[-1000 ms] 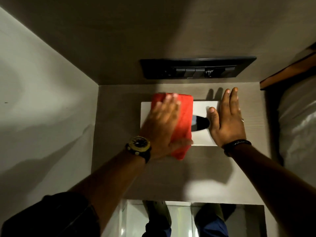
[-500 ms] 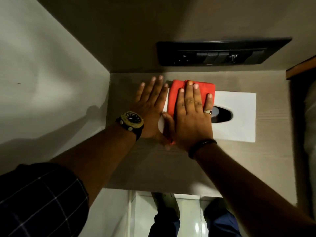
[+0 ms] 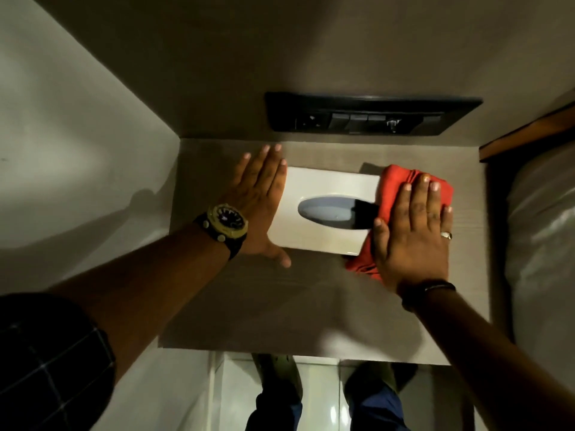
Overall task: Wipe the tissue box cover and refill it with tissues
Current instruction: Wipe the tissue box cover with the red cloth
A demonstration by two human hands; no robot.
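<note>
A: How many hands show?
B: Two: a left hand (image 3: 255, 206) and a right hand (image 3: 410, 231).
A: Tissue box covers?
B: One tissue box cover (image 3: 326, 188), with one oval slot (image 3: 329, 212).
A: Cloths?
B: One red cloth (image 3: 401, 181).
A: Anything worn?
B: One watch (image 3: 225, 223), one ring (image 3: 447, 235), one wristband (image 3: 435, 288).
A: Wall fittings?
B: One switch panel (image 3: 370, 115).

Box (image 3: 326, 194) flanked: your left hand (image 3: 255, 200) against its left end, right hand (image 3: 410, 231) and cloth (image 3: 392, 185) over its right. Shelf (image 3: 280, 306) in front of box is free; switch panel (image 3: 370, 115) behind.
</note>
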